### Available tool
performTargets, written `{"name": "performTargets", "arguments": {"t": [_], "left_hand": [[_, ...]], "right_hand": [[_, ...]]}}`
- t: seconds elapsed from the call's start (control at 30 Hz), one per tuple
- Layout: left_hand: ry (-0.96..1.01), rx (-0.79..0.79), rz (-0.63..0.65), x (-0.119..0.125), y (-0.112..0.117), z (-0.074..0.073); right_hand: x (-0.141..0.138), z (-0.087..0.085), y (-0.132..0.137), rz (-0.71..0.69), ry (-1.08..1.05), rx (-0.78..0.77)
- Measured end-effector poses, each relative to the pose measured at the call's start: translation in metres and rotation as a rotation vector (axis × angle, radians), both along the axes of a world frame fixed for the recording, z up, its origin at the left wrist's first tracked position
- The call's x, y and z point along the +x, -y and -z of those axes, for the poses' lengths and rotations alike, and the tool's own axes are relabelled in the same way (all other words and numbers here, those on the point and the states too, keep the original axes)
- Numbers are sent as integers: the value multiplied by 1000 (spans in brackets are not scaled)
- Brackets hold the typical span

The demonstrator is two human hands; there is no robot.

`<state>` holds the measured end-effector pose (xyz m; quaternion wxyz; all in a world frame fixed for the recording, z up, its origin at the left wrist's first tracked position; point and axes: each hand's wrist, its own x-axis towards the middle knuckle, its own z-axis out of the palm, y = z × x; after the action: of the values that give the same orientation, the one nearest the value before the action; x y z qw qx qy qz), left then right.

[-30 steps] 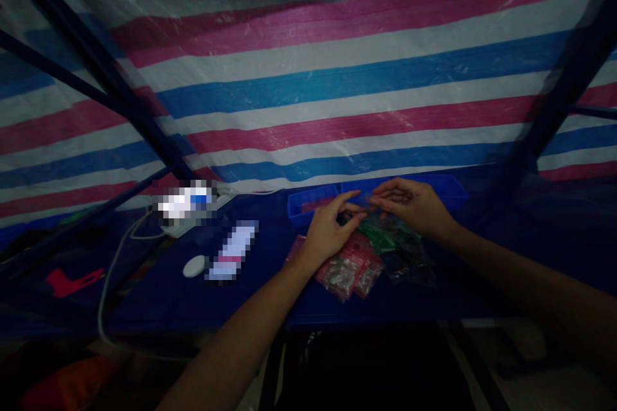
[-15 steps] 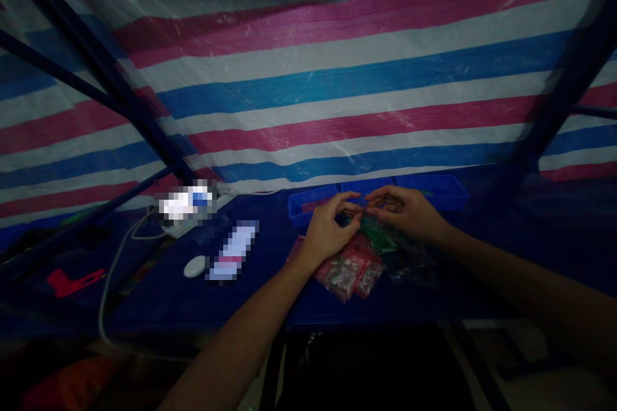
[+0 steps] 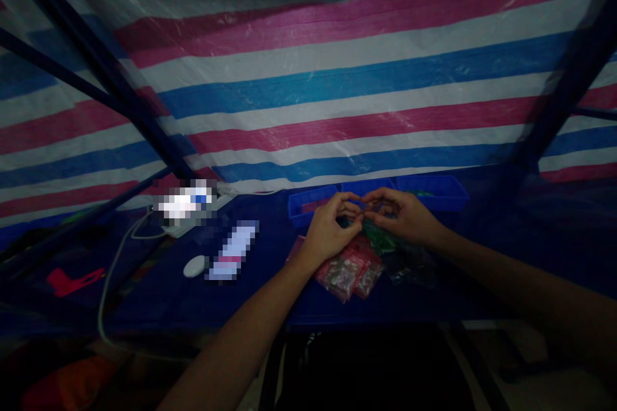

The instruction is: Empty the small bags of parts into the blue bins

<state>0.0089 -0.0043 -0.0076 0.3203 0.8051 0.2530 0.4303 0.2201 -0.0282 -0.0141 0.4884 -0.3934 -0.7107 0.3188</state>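
Observation:
My left hand (image 3: 332, 225) and my right hand (image 3: 402, 213) meet above the blue table, with thumbs and fingertips pinched close together. Whatever sits between the fingertips is too small and dark to make out. Under my left hand lie red-tinted plastic packets (image 3: 344, 273) with small contents. Green plastic packaging (image 3: 380, 237) lies below my right fingers, and dark clear bags (image 3: 412, 264) are beside it, beneath my right wrist. Just behind the hands stand blue trays; the left tray (image 3: 299, 209) holds something reddish, the right tray (image 3: 450, 196) some green pieces.
On the left are a pixelated phone-like object (image 3: 232, 250), a round white disc (image 3: 195, 266) and a bright pixelated item on a white power strip (image 3: 179, 228) with a cable. A pink-red object (image 3: 72, 281) lies farther left. Blue metal posts frame a striped sheet (image 3: 337, 77).
My right hand's fingers have shifted slightly and its fingertips now sit a little closer to the left hand's. The packets, trays and other objects stay in place.

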Motion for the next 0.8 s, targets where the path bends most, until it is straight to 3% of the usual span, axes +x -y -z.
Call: {"name": "performTargets", "arguments": {"t": [0.13, 0.47, 0.8], "left_hand": [[-8, 16, 20, 1, -1, 1], [52, 1, -71, -2, -4, 0], [6, -54, -11, -2, -5, 1]], "right_hand": [[-1, 1, 0, 9, -45, -5], [2, -3, 0, 58, -127, -26], [3, -3, 0, 68, -182, -70]]}}
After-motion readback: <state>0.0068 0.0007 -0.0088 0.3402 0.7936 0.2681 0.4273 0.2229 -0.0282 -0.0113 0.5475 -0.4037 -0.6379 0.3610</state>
